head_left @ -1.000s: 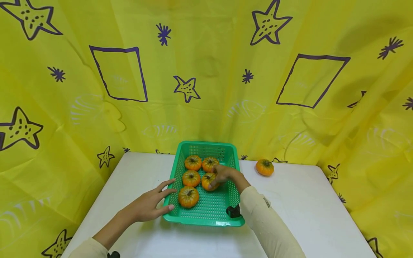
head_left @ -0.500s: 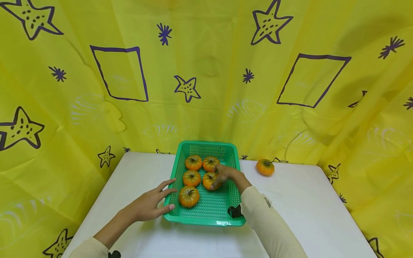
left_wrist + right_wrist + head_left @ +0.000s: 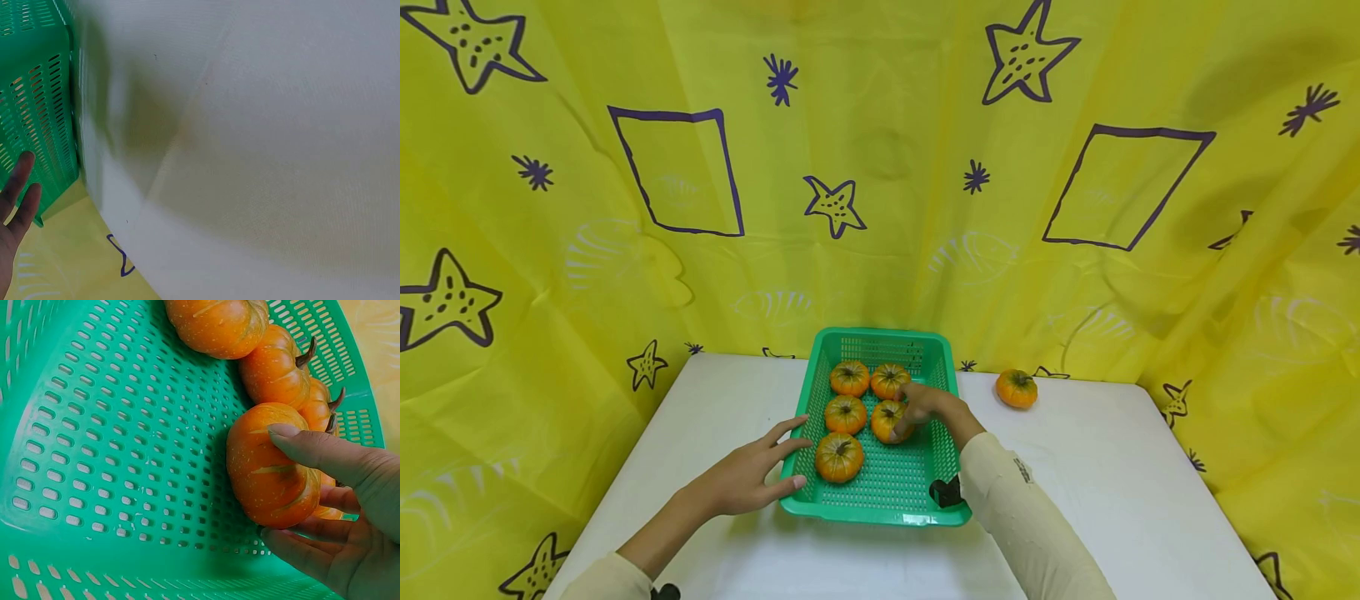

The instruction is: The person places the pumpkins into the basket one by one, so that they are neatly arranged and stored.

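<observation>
A green plastic basket [image 3: 880, 515] with slotted walls holds several small orange pumpkins. My right hand [image 3: 925, 404] reaches in over its right side and grips one pumpkin [image 3: 269, 469], thumb on its near face and fingers curled around its far side. That pumpkin sits at the basket floor beside the others. Along the left wall, my left hand [image 3: 748, 475] rests with spread, fairly straight fingers touching the rim. In the left wrist view two fingers [image 3: 25, 209] lie against the basket's outer wall. Another pumpkin [image 3: 1017, 389] lies outside, on the table to the right.
The basket stands on a white table [image 3: 1105, 467]. Yellow curtains [image 3: 887, 167] printed with stars and fish hang behind and at both sides. Inside the basket, a larger pumpkin [image 3: 838, 457] sits at the near left. Dark wrist mounts [image 3: 946, 492] show at the sleeves.
</observation>
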Available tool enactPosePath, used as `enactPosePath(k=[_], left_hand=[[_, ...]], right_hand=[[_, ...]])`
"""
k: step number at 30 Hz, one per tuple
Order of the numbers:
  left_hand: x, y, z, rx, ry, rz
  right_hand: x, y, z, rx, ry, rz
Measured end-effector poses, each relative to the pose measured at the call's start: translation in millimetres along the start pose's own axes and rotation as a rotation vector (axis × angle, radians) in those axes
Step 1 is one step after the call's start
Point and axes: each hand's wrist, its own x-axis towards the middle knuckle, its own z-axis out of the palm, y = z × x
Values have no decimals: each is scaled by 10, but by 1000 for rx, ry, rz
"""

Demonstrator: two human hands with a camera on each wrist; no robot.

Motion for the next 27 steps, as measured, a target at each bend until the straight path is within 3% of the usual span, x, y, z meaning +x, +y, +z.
enactPosePath(k=[14, 27], left_hand=[[-2, -1, 10, -5, -3, -7], [-1, -11, 17, -6, 2, -7]], right_hand=[[-82, -32, -54, -10, 8, -27], [-231, -71, -372, 45, 37, -150]])
